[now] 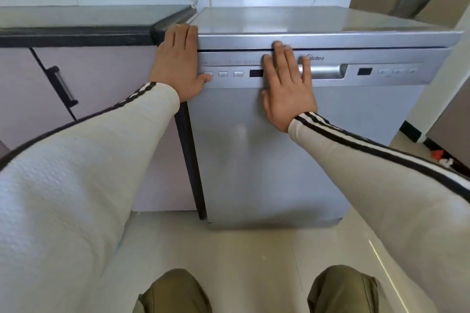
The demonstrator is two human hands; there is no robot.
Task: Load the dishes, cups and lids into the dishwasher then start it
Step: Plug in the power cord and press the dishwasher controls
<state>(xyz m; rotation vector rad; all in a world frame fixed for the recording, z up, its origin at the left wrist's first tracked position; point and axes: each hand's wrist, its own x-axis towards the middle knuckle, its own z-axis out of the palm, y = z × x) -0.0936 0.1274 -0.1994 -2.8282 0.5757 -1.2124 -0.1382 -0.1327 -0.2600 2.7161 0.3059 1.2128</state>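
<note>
Against the closed dishwasher (254,160), I pressed both hands flat.
My left hand (178,63) lay on its top-left corner, my right hand (287,84) at the handle's (328,72) left end, fingers straight, grasping nothing.

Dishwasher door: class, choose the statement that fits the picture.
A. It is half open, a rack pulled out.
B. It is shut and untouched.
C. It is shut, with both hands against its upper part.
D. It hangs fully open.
C: the dishwasher door stands upright and closed; the right hand lies flat on its control panel, the left hand at its top left corner, fingers straight.
</note>
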